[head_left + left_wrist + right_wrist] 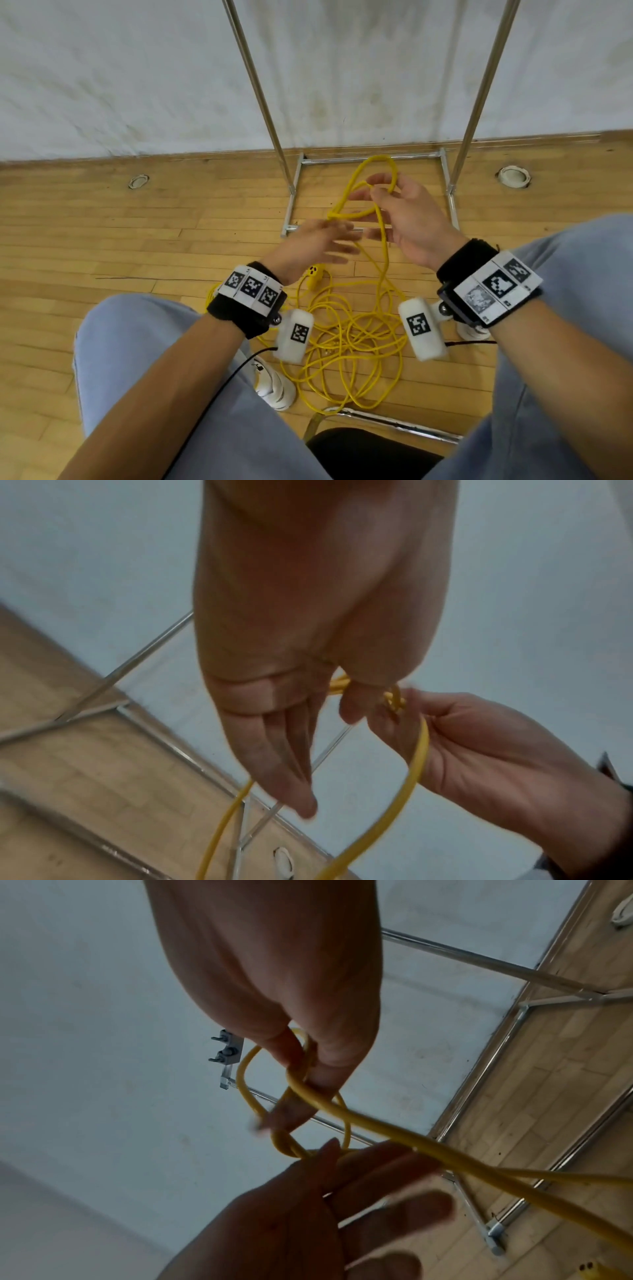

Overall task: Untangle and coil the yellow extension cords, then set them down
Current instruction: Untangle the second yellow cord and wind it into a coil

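The wood floor [102, 240] takes up most of the head view, with a whitish wall [137, 68] behind it. A metal rack [373, 158] stands against that wall, two slanted poles going up from a rectangular base frame, so I'll place everything off that.

On the near side of the rack there's a big messy pile of yellow cord [356, 346] on the floor between the person's knees, loops all over each other. A yellow plug end [315, 275] lies at the rack-side edge of the pile. One strand runs up from the pile to the hands, which are up in the air over the rack's base frame.

The right hand [407, 219] has a few small loops of the cord [329, 1102] hooked over its curled fingers, thumb and fingers pinching them. The loops stick up toward the rack's back bar.

The left hand [315, 245] is just beside it on the near-left, fingers stretched out flat and a bit blurry, fingertips touching the strand under the loops [416, 767] but not closed around it.

A white sneaker [274, 387] sits by the pile, on the side away from the rack.
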